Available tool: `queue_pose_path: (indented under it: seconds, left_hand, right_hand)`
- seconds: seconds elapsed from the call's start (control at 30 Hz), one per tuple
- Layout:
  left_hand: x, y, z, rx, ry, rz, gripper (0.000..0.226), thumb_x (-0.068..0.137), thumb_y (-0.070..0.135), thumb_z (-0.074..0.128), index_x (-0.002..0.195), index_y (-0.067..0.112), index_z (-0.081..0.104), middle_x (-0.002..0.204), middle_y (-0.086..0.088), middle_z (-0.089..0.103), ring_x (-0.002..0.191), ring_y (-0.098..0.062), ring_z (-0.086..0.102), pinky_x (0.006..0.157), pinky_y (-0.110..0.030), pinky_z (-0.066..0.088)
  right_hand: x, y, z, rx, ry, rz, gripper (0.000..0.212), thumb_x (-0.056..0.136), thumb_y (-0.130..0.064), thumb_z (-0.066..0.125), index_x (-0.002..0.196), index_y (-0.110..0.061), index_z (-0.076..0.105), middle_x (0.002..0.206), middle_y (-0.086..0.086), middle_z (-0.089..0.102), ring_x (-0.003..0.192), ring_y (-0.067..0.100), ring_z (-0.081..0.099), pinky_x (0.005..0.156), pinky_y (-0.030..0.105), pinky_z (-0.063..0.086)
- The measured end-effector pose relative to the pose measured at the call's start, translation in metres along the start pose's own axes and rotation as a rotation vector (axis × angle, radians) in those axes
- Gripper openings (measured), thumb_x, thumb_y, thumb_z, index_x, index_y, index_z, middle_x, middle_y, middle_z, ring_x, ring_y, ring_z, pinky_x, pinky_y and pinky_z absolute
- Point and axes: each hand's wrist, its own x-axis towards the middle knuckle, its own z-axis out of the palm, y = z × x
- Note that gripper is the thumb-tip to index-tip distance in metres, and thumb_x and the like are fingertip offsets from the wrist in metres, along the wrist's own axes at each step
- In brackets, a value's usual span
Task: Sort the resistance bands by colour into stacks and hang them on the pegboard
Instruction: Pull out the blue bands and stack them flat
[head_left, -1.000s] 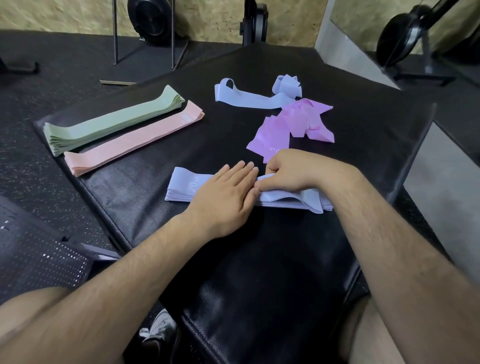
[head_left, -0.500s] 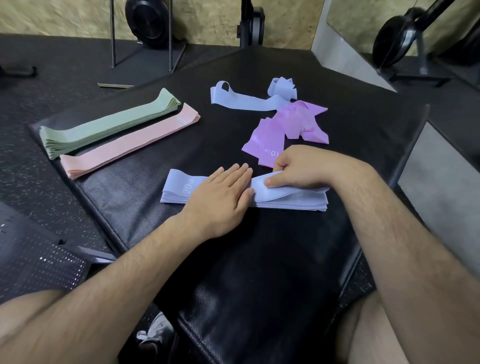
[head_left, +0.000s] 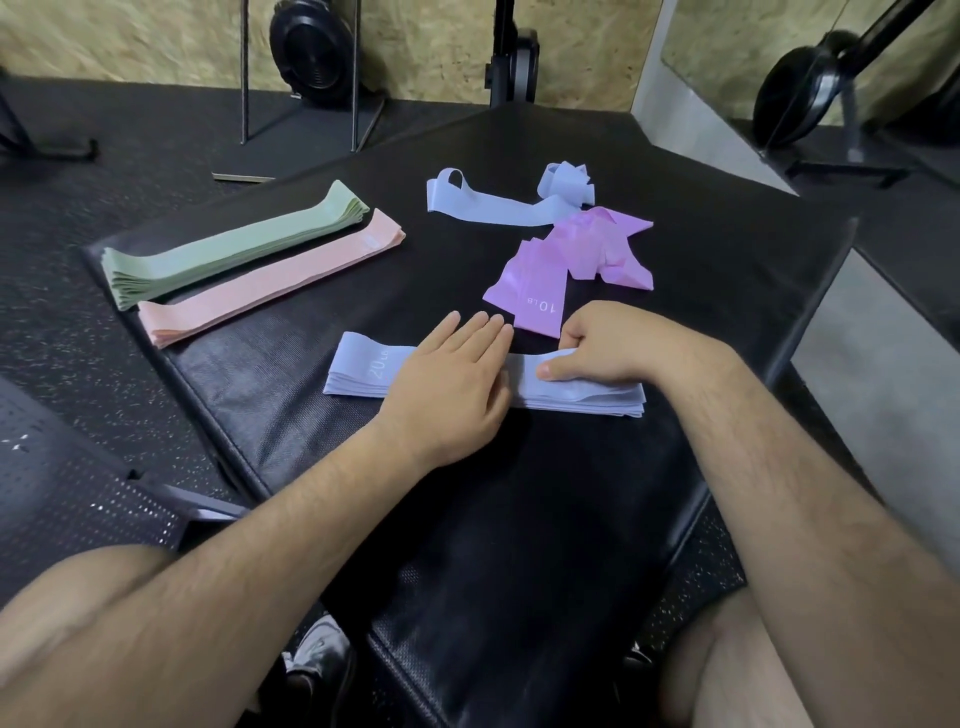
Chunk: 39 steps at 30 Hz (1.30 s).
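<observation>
Two grips work on one pile. The left grip (head_left: 447, 384) lies flat with straight fingers, pressing on the middle of the blue stack (head_left: 363, 370). The right grip (head_left: 608, 345) is curled round the stack's right half, with the thumb on top and the fingers over the far edge, grasping the upper layers. The stack lies flat on the table (head_left: 519, 519), near its front and just short of the purple bands (head_left: 571, 260). The step looks like squaring the blue pile. To do it well, the flat palm should hold the layers down while the right grip draws the top band level with the ends below, where the right end looks slightly fanned. A light pull is probably enough, since thin rubber would likely stretch or drag its neighbours. Beyond the purple heap, which is crumpled and unsorted, lie the loose blue bands (head_left: 498, 205), one looped and one bunched, which belong with this pile. To the left, the green stack (head_left: 234, 244) and the pink stack (head_left: 270, 280) lie side by side and look finished. About half the sorting seems done, and no pegboard is in view. The table is black and padded with a textured skin. Around it are a dark speckled floor (head_left: 78, 156), a chipboard wall (head_left: 441, 41) with black gym gear against it, a mesh chair (head_left: 62, 499) at the left, and a shoe (head_left: 317, 660) below.
</observation>
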Motion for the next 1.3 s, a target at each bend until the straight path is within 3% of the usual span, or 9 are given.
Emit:
queue_pose_path:
  seconds: [0.17, 0.27, 0.5, 0.67, 0.8, 0.93, 1.07, 1.2, 1.3]
  left_hand:
    - [0.007, 0.031, 0.017, -0.177, -0.041, 0.007, 0.064, 0.1, 0.041, 0.016, 0.154, 0.011, 0.034, 0.16, -0.002, 0.035, 0.15, -0.017, 0.025, 0.124, -0.037, 0.014]
    - [0.006, 0.031, 0.024, -0.157, -0.033, -0.017, 0.066, 0.1, 0.044, 0.012, 0.156, 0.014, 0.03, 0.16, 0.001, 0.033, 0.15, -0.014, 0.024, 0.124, -0.033, 0.011]
    - [0.005, 0.035, 0.02, -0.136, -0.054, -0.044, 0.067, 0.099, 0.045, 0.009, 0.156, 0.017, 0.03, 0.161, 0.004, 0.031, 0.15, -0.011, 0.021, 0.123, -0.03, 0.007]
    - [0.006, 0.037, 0.017, -0.148, -0.095, -0.058, 0.064, 0.101, 0.045, 0.013, 0.157, 0.02, 0.025, 0.163, 0.007, 0.025, 0.151, -0.008, 0.016, 0.124, -0.029, 0.004]
    - [0.005, 0.037, 0.016, -0.123, -0.075, -0.054, 0.063, 0.101, 0.046, 0.014, 0.157, 0.019, 0.028, 0.162, 0.006, 0.028, 0.151, -0.01, 0.018, 0.124, -0.031, 0.007]
    - [0.005, 0.037, 0.018, -0.12, -0.069, -0.047, 0.056, 0.106, 0.043, 0.019, 0.157, 0.02, 0.026, 0.163, 0.007, 0.025, 0.151, -0.009, 0.015, 0.124, -0.03, 0.006]
    - [0.003, 0.038, 0.015, -0.096, -0.004, 0.004, 0.053, 0.106, 0.039, 0.022, 0.156, 0.024, 0.028, 0.165, 0.006, 0.019, 0.153, -0.011, 0.01, 0.124, -0.031, 0.001]
    - [0.001, 0.043, 0.012, -0.081, 0.056, 0.167, 0.049, 0.104, 0.036, 0.028, 0.148, 0.023, 0.047, 0.157, 0.006, 0.038, 0.146, -0.015, 0.033, 0.121, -0.038, 0.024]
    - [0.002, 0.045, 0.011, -0.169, 0.017, 0.158, 0.051, 0.102, 0.041, 0.027, 0.14, 0.023, 0.057, 0.149, 0.01, 0.05, 0.14, -0.014, 0.044, 0.11, -0.038, 0.041]
  right_hand:
    - [-0.004, 0.002, 0.004, -0.063, 0.075, -0.036, 0.03, 0.081, -0.041, 0.068, 0.07, -0.015, 0.056, 0.072, 0.001, 0.055, 0.066, 0.019, 0.049, 0.062, 0.034, 0.039]
    - [-0.01, 0.008, 0.001, -0.023, 0.081, -0.045, 0.038, 0.082, -0.045, 0.071, 0.079, -0.008, 0.064, 0.079, 0.003, 0.061, 0.07, 0.019, 0.054, 0.063, 0.034, 0.042]
    - [-0.021, 0.015, 0.003, -0.019, 0.129, -0.059, 0.025, 0.086, -0.043, 0.073, 0.09, -0.019, 0.069, 0.091, -0.003, 0.066, 0.085, 0.017, 0.064, 0.077, 0.038, 0.053]
    - [-0.029, 0.027, -0.002, 0.095, 0.162, -0.043, 0.015, 0.085, -0.035, 0.074, 0.091, -0.024, 0.068, 0.092, -0.01, 0.062, 0.081, 0.007, 0.06, 0.064, 0.028, 0.045]
    - [-0.038, 0.037, -0.004, 0.156, 0.19, -0.048, 0.012, 0.084, -0.029, 0.073, 0.093, -0.029, 0.065, 0.093, -0.012, 0.06, 0.081, 0.008, 0.059, 0.064, 0.027, 0.042]
    - [-0.048, 0.046, -0.003, 0.264, 0.203, -0.085, 0.021, 0.083, -0.022, 0.072, 0.097, -0.033, 0.061, 0.081, -0.005, 0.058, 0.069, 0.013, 0.055, 0.062, 0.029, 0.044]
    - [-0.054, 0.046, 0.009, 0.24, 0.251, -0.097, 0.009, 0.088, -0.022, 0.069, 0.09, -0.03, 0.066, 0.073, -0.011, 0.054, 0.06, 0.005, 0.049, 0.054, 0.02, 0.036]
    - [-0.055, 0.047, 0.018, 0.224, 0.272, -0.096, 0.006, 0.091, -0.022, 0.066, 0.089, -0.027, 0.068, 0.075, -0.013, 0.053, 0.063, 0.002, 0.05, 0.054, 0.02, 0.033]
    - [-0.055, 0.05, 0.019, 0.241, 0.28, -0.095, 0.005, 0.092, -0.024, 0.067, 0.092, -0.029, 0.07, 0.08, -0.014, 0.053, 0.068, 0.002, 0.051, 0.056, 0.018, 0.033]
